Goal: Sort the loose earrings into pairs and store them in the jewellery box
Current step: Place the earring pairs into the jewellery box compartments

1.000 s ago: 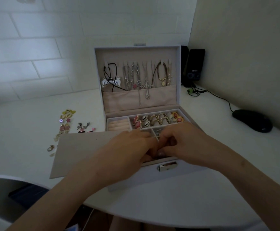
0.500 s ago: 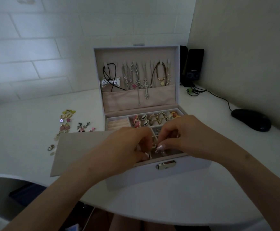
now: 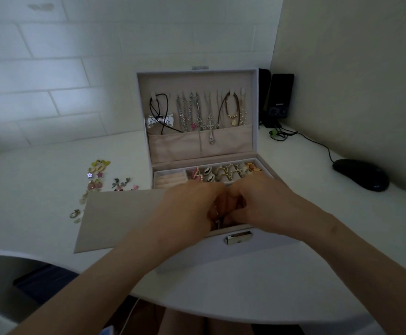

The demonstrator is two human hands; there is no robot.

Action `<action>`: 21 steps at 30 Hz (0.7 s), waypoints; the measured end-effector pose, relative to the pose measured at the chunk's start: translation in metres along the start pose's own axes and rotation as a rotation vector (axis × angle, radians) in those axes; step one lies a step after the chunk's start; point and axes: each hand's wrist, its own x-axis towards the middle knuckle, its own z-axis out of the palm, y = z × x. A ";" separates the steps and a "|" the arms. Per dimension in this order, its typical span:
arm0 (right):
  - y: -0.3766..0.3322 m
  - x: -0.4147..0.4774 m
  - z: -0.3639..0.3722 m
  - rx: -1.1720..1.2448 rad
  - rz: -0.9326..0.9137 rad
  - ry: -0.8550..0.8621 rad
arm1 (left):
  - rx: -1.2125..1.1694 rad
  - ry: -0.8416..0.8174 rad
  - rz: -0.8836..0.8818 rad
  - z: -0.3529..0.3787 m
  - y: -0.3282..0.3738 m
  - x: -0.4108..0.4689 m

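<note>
Left hand [image 3: 190, 209] against right hand [image 3: 264, 204], curled

**A home desk tucked into a corner**

You sit at a white desk [image 3: 221, 298] set into a corner, with a white brick-pattern wall [image 3: 52, 68] ahead of you. A black computer mouse [image 3: 361, 174] and small black speakers [image 3: 279, 97] share the top with an open jewellery box [image 3: 257, 245], which points to a private room.

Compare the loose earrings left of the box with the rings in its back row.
The loose earrings lie on the table; the rings sit inside the jewellery box. The earrings are scattered in an uneven trail; the rings stand in one slotted row. Both are small and mixed in colour.
</note>
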 end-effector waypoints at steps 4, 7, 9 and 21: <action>0.000 -0.001 0.002 0.000 -0.015 0.038 | -0.033 0.068 -0.040 0.002 0.002 -0.002; 0.003 0.000 0.003 0.051 0.005 0.055 | 0.009 0.118 -0.069 0.002 0.001 -0.004; 0.005 -0.001 0.002 0.113 0.026 0.041 | 0.009 0.107 -0.071 0.003 0.001 -0.004; 0.004 -0.005 -0.019 0.360 0.042 0.095 | -0.131 0.072 -0.117 -0.028 -0.024 -0.011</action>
